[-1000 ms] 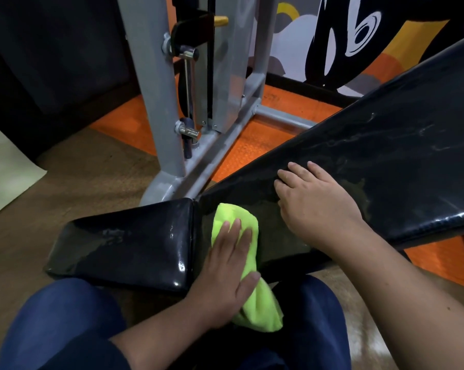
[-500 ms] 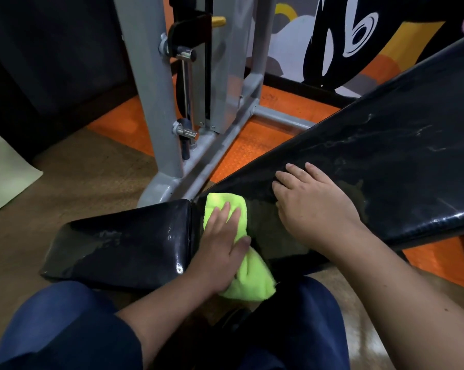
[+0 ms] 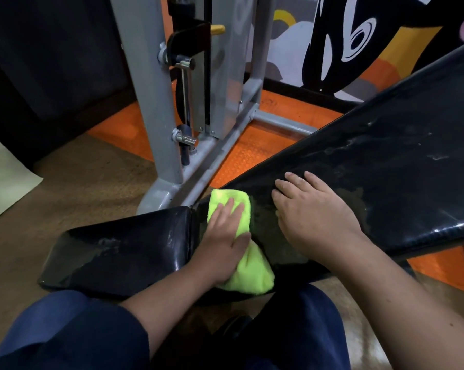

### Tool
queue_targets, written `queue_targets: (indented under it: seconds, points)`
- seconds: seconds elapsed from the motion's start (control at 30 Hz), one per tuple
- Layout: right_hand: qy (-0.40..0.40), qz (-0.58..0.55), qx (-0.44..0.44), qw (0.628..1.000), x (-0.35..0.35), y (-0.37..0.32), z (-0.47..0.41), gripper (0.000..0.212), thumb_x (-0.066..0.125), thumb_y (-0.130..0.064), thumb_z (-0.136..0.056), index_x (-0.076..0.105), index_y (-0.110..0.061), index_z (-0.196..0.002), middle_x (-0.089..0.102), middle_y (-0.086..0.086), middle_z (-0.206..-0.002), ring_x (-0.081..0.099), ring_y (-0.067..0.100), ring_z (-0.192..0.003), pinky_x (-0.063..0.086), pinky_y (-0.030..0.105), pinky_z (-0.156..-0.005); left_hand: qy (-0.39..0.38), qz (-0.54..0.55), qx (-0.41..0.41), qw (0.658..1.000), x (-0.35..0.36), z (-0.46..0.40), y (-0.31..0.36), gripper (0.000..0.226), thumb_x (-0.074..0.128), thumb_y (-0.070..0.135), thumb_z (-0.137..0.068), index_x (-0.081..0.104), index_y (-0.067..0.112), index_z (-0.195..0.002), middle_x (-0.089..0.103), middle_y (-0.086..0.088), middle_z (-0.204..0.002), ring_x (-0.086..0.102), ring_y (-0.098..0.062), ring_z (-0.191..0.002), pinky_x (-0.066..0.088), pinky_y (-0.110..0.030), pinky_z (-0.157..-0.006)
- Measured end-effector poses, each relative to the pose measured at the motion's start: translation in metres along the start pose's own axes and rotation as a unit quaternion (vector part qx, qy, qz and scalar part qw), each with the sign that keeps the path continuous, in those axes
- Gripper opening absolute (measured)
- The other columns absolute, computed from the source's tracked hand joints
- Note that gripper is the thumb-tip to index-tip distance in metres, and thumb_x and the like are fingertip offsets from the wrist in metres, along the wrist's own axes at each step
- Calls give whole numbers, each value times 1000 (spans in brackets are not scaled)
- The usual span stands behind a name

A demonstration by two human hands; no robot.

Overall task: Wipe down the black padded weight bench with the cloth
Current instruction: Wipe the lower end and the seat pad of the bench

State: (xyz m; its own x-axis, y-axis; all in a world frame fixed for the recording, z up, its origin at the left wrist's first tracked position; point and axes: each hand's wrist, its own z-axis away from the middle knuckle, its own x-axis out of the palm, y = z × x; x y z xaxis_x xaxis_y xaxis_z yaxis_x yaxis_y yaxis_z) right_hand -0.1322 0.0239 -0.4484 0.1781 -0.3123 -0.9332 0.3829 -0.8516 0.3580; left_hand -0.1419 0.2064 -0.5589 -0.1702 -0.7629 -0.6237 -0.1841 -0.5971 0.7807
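Gym flooring fills the view from the head camera: brown matting point(image 3: 86, 182) toward 9 o'clock and orange rubber tiles point(image 3: 252, 153) toward 12 o'clock, with a painted mural wall point(image 3: 345, 44) at about 1 o'clock. Largest in the scene is the black padded weight bench, made of two pads. Its long backrest pad point(image 3: 386, 166) rises at a tilt from the centre toward 2 o'clock, its surface showing pale smears and dull patches. Its shorter seat pad point(image 3: 118, 249) lies flat toward 8 o'clock, the two pads nearly touching at the centre. Behind them, at 12 o'clock, stands a grey metal machine frame point(image 3: 150, 102) with silver pins and a yellow knob. The person's legs in dark blue trousers point(image 3: 65, 329) fill the 6 o'clock edge. Their right hand point(image 3: 313, 217) rests palm down on the lower backrest pad, fingers straight and slightly spread, holding nothing. Their left hand point(image 3: 223, 241) presses a bright lime-green cloth point(image 3: 249, 273) against the lower end of the backrest pad, just beside the gap between the pads; the fingers lie mostly flat over the cloth, and the thumb seems to hook round its edge, though the view is too soft to be sure. The cloth's loose end hangs toward 6 o'clock, off the pad's near edge.
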Motion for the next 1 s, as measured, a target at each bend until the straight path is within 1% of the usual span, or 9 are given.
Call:
queue_targets:
  seconds: [0.07, 0.2, 0.3, 0.37, 0.5, 0.67, 0.8, 0.93, 1.0]
  points:
    - [1, 2, -5, 1000, 0, 0, 0, 48, 37, -28, -97, 62, -11, -134, 56, 10, -144, 43, 29, -142, 23, 48, -120, 3, 9, -38, 999, -2, -12, 8, 60, 42, 35, -99, 15, 32, -153, -4, 12, -162, -14, -5, -146, 2, -34, -118]
    - [11, 1, -7, 1000, 3, 0, 3, 49, 37, -28, -94, 65, -9, -130, 60, 12, -140, 47, 31, -139, 28, 49, -118, -12, -4, 14, 1000, 1, 5, 0, 61, 42, 34, -100, 14, 31, -154, -5, 12, -162, -16, -4, -146, 0, -30, -118]
    - [4, -5, -7, 1000, 1, 0, 1, 46, 39, -26, -96, 63, -10, -133, 58, 11, -143, 44, 30, -141, 25, 48, -119, -17, -13, -35, 999, -8, -12, -6, 62, 41, 34, -99, 13, 32, -154, -5, 13, -162, -14, -5, -146, 3, -36, -120]
    - [-1, -8, -5, 1000, -2, 0, 0, 44, 43, -26, -98, 60, -11, -136, 54, 11, -147, 40, 29, -144, 21, 47, -121, -13, -13, -57, 998, -9, -23, 2, 62, 40, 34, -98, 13, 31, -154, -4, 12, -162, -13, -6, -146, 4, -36, -118]
    - [-8, -4, -3, 1000, -3, 0, 2, 45, 43, -27, -99, 58, -10, -138, 52, 11, -149, 38, 29, -145, 19, 47, -121, -48, -36, 4, 998, -10, -14, -10, 63, 39, 38, -99, 9, 33, -154, -9, 15, -161, -17, -4, -145, 2, -33, -117]
    - [-16, -7, -9, 1000, -5, 0, 0, 49, 33, -29, -102, 48, -12, -146, 41, 9, -157, 27, 27, -150, 11, 46, -123, -28, -31, -67, 997, -16, -36, -2, 65, 41, 32, -97, 13, 29, -154, -2, 8, -163, -9, -12, -148, 3, -34, -117]
    - [-5, 2, -6, 1000, -3, 0, 3, 48, 37, -29, -101, 53, -10, -142, 48, 11, -152, 34, 29, -147, 16, 47, -122, -44, -54, -29, 997, -11, -23, -10, 65, 40, 35, -97, 10, 30, -154, -6, 10, -162, -13, -9, -147, 2, -36, -119]
    - [2, 0, -11, 1000, -1, 1, 0, 45, 43, -28, -98, 58, -9, -137, 53, 12, -147, 40, 31, -144, 22, 49, -120, -21, -26, -88, 996, -18, -48, 2, 64, 40, 36, -98, 12, 27, -155, 0, 3, -163, -7, -16, -149, 3, -39, -117]
    - [11, 5, -13, 1000, 1, 1, 2, 44, 48, -27, -96, 62, -8, -133, 56, 13, -143, 44, 31, -141, 26, 50, -119, -17, -14, -69, 997, -16, -51, 10, 63, 39, 36, -98, 13, 27, -154, 0, 6, -163, -8, -14, -148, 3, -39, -117]
